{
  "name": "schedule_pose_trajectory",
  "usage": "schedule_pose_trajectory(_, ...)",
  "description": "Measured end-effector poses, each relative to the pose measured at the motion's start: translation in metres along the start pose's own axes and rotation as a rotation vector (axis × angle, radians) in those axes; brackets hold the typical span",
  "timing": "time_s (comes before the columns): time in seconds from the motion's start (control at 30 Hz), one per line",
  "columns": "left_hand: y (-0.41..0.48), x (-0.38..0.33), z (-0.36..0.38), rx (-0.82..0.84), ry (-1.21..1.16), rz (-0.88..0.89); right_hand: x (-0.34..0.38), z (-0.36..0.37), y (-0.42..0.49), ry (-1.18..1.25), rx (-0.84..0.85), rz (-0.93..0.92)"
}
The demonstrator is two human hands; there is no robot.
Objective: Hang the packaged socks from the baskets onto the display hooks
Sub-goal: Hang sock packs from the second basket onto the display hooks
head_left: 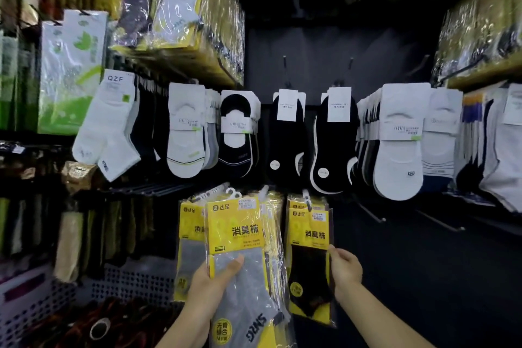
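Yellow-carded grey sock packets (240, 237) are gripped by the left hand (209, 288), with the thumb laid across the front. The right edge of a black sock packet (309, 248) is pinched by the right hand (346, 268). Low-cut socks (333, 138) are hung above, and a perforated basket (132, 282) is seen lower left.

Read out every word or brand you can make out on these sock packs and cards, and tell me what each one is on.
"QZF": header card of the white socks.
"达足": top of the grey-sock pack in the left hand.
"消臭袜": that pack and the black-sock pack the right hand pinches.
White cards on the black no-show socks, and price stickers: too small to read.
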State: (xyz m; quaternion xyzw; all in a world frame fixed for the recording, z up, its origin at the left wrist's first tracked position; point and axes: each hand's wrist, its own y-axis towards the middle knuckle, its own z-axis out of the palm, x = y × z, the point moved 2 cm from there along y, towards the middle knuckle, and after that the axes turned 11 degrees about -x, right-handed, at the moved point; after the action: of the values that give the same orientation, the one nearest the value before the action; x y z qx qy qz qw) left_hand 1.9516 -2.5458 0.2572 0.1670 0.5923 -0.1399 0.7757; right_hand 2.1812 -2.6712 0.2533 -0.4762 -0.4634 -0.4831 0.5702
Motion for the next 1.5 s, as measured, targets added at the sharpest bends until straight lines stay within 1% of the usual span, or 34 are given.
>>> schedule_pose_trajectory(0.07, -0.004, 0.006, 0.003, 0.015, -0.009, -0.014, -0.004, -0.005, -0.013, -0.048, 0.023, -0.080)
schedule_pose_trajectory(0.1, -0.007, 0.009, 0.006, 0.038, -0.015, -0.031, -0.006, -0.006, -0.023, -0.060, 0.080, -0.112)
schedule_pose_trajectory(0.13, -0.010, 0.013, 0.009, 0.064, -0.020, -0.055, -0.008, -0.007, -0.036, -0.068, 0.173, -0.116)
schedule_pose_trajectory(0.23, -0.020, 0.023, 0.017, 0.110, -0.023, -0.117, -0.009, -0.010, -0.079, -0.098, 0.582, -0.049)
schedule_pose_trajectory(0.27, -0.023, 0.026, 0.020, 0.126, -0.019, -0.128, -0.009, -0.012, -0.086, -0.115, 0.641, -0.045)
schedule_pose_trajectory(0.3, -0.026, 0.027, 0.022, 0.137, -0.018, -0.134, -0.008, -0.016, -0.090, -0.114, 0.652, -0.056)
schedule_pose_trajectory(0.4, -0.033, 0.028, 0.026, 0.157, 0.002, -0.122, -0.006, -0.027, -0.090, -0.030, 0.542, -0.112)
schedule_pose_trajectory(0.47, -0.036, 0.028, 0.026, 0.149, 0.026, -0.098, -0.006, -0.033, -0.088, 0.031, 0.476, -0.110)
schedule_pose_trajectory(0.6, -0.037, 0.025, 0.024, 0.086, 0.057, -0.063, -0.004, -0.038, -0.084, 0.071, 0.393, -0.142)
schedule_pose_trajectory(0.7, -0.032, 0.019, 0.016, 0.003, 0.050, -0.023, 0.002, -0.041, -0.075, 0.090, 0.309, -0.176)
schedule_pose_trajectory(0.8, -0.023, 0.013, 0.004, -0.049, 0.024, -0.001, 0.011, -0.042, -0.063, 0.102, 0.286, -0.191)
schedule_pose_trajectory(0.93, -0.013, 0.008, -0.009, -0.066, 0.020, 0.016, 0.017, -0.031, -0.050, 0.044, 0.291, -0.220)
schedule_pose_trajectory(1.03, -0.008, 0.007, -0.014, -0.079, 0.024, 0.018, 0.017, -0.016, -0.042, 0.022, 0.301, -0.202)
schedule_pose_trajectory(1.17, -0.002, 0.006, -0.017, -0.087, 0.031, 0.027, 0.013, 0.001, -0.026, 0.016, 0.252, -0.160)
schedule_pose_trajectory(1.37, 0.003, 0.009, -0.015, -0.055, 0.021, 0.024, -0.005, 0.009, -0.008, 0.049, 0.123, -0.046)
schedule_pose_trajectory(1.5, 0.000, 0.013, -0.010, -0.035, 0.011, 0.037, -0.020, -0.002, -0.001, 0.028, -0.022, 0.011)
